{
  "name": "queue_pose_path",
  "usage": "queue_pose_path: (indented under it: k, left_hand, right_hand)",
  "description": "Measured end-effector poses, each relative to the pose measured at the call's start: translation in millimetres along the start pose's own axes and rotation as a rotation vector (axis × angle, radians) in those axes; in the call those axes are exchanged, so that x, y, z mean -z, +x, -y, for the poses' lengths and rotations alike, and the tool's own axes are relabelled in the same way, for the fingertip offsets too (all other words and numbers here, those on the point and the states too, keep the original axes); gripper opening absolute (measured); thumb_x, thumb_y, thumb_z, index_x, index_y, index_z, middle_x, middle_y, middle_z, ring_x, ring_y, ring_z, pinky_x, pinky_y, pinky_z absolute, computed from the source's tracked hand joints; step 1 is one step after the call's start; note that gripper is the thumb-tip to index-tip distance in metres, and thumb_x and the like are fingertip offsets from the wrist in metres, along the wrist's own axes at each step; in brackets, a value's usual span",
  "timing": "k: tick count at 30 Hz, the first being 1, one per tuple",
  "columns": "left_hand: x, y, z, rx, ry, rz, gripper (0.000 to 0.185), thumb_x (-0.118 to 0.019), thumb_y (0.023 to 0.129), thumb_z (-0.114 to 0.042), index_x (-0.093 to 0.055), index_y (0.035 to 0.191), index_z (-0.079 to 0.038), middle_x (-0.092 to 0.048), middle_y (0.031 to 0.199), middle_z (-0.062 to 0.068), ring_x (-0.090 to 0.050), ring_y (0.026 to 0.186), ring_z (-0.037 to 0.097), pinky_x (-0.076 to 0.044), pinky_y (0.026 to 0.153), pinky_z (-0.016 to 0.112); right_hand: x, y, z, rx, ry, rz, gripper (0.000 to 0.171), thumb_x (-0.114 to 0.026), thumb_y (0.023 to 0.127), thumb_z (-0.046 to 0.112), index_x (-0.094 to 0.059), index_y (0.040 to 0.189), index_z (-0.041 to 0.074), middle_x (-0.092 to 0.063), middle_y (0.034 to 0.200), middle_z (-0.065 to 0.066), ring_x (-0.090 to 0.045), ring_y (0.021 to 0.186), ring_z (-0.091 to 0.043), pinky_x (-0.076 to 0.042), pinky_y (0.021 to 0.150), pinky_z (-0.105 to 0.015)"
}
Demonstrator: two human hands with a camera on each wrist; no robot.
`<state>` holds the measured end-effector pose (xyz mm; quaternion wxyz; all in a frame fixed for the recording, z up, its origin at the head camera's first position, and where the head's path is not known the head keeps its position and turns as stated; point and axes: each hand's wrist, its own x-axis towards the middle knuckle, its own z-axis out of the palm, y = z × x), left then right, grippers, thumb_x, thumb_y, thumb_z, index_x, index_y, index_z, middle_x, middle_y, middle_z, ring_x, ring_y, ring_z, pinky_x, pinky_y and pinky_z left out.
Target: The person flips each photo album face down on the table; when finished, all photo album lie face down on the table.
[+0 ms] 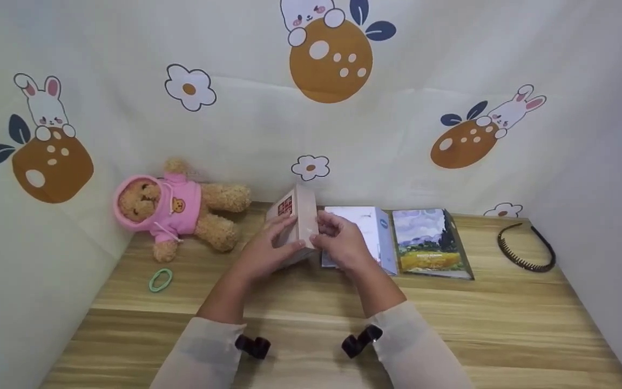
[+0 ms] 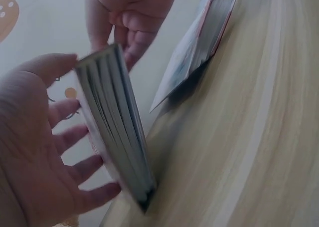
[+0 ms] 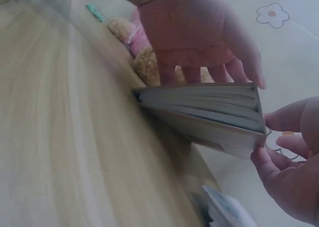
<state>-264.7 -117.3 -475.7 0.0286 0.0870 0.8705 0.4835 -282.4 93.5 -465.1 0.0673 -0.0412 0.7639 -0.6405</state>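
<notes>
A thick book with a beige edge and red markings on its cover (image 1: 306, 216) stands tilted up on the table between both hands. The left hand (image 1: 270, 251) holds it from the left, thumb at the near edge and fingers spread along the cover. From the other side, the right hand (image 1: 343, 243) pinches the edge with thumb and fingertips. Page edges of this book (image 2: 112, 127) show in the left wrist view, its lower end close to the tabletop. In the right wrist view, part of its cover hides behind the fingers.
Right of the held book are a white-and-blue book (image 1: 351, 232) and a book with a painted landscape (image 1: 430, 243). A dark toothed headband (image 1: 527, 265) lies far right. On the left lie a teddy bear in a pink hoodie (image 1: 181, 205) and a green hair tie (image 1: 160, 280).
</notes>
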Motion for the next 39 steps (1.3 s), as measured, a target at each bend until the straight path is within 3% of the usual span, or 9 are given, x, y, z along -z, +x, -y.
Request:
queue_pose_path:
  k: [7,11,16,23,30,35,37,39]
  left_hand:
    - [-3.0,1.7,3.7,0.005,0.270,0.056,0.072,-0.073,0.096,-0.048,-0.053,0.160,-0.021,-0.037,0.175,0.007,-0.036,0.161,0.038,-0.031,0.131,0.059]
    - [-7.3,1.5,4.6,0.001,0.335,0.086,0.076,-0.076,0.093,-0.051,-0.053,0.159,-0.020,-0.037,0.175,0.009,-0.035,0.162,0.039,-0.031,0.132,0.059]
    - [-13.0,0.9,7.6,-0.010,0.427,0.094,0.076,-0.077,0.092,-0.056,-0.058,0.156,-0.019,-0.040,0.174,0.007,-0.029,0.163,0.043,-0.027,0.132,0.065]
    - [-19.7,1.5,10.1,0.019,0.495,0.129,0.070,-0.075,0.096,-0.052,-0.058,0.155,-0.020,-0.039,0.174,0.007,-0.022,0.165,0.046,-0.019,0.131,0.072]
    - [-15.2,12.0,7.3,0.014,0.541,0.173,0.069,-0.076,0.095,-0.051,-0.059,0.155,-0.020,-0.041,0.173,0.009,-0.030,0.163,0.045,-0.027,0.131,0.067]
    - [-4.8,16.2,2.1,0.035,0.570,0.219,0.056,-0.056,0.108,-0.048,-0.059,0.155,-0.017,-0.043,0.171,0.013,-0.039,0.159,0.041,-0.032,0.131,0.061]
    - [-0.7,18.6,-0.1,0.026,0.591,0.169,0.054,-0.045,0.113,-0.046,-0.057,0.156,-0.017,-0.046,0.169,0.012,-0.041,0.158,0.041,-0.031,0.131,0.061]
    - [3.3,21.2,-3.0,-0.003,0.650,0.071,0.054,-0.038,0.115,-0.046,-0.054,0.158,-0.018,-0.047,0.169,0.011,-0.039,0.158,0.040,-0.028,0.132,0.064]
  right_hand:
    - [-5.0,-1.7,-11.3,-0.050,0.004,0.064,0.065,-0.072,0.098,0.009,-0.049,0.159,0.003,-0.063,0.153,-0.017,-0.060,0.145,-0.033,-0.051,0.120,-0.045]
    - [-8.2,-4.5,-14.5,-0.057,-0.009,0.090,0.066,-0.068,0.101,0.011,-0.043,0.162,0.001,-0.055,0.160,-0.022,-0.052,0.152,-0.035,-0.046,0.124,-0.049]
    - [-11.8,-6.3,-11.3,-0.059,-0.066,0.091,0.064,-0.065,0.104,0.017,-0.043,0.163,0.006,-0.058,0.158,-0.020,-0.053,0.151,-0.035,-0.045,0.125,-0.050]
    - [-7.1,-12.2,5.1,0.057,-0.066,0.080,0.057,-0.066,0.105,0.019,-0.051,0.159,0.010,-0.062,0.155,-0.013,-0.058,0.148,-0.030,-0.049,0.122,-0.046]
    - [19.1,-16.0,20.7,0.153,-0.059,0.039,0.053,-0.066,0.105,0.017,-0.055,0.155,0.006,-0.065,0.153,-0.012,-0.059,0.146,-0.031,-0.050,0.121,-0.046]
    - [52.1,-18.1,18.0,0.159,-0.208,-0.012,0.053,-0.067,0.106,0.026,-0.057,0.154,0.009,-0.064,0.155,-0.010,-0.058,0.147,-0.029,-0.050,0.121,-0.048]
    - [67.5,-19.2,19.3,0.139,-0.331,-0.032,0.054,-0.066,0.106,0.033,-0.056,0.157,0.016,-0.060,0.159,-0.006,-0.054,0.151,-0.029,-0.047,0.123,-0.049]
    - [83.4,-19.3,20.5,0.124,-0.495,-0.054,0.057,-0.061,0.108,0.043,-0.052,0.160,0.022,-0.053,0.166,-0.005,-0.046,0.157,-0.030,-0.042,0.127,-0.053]
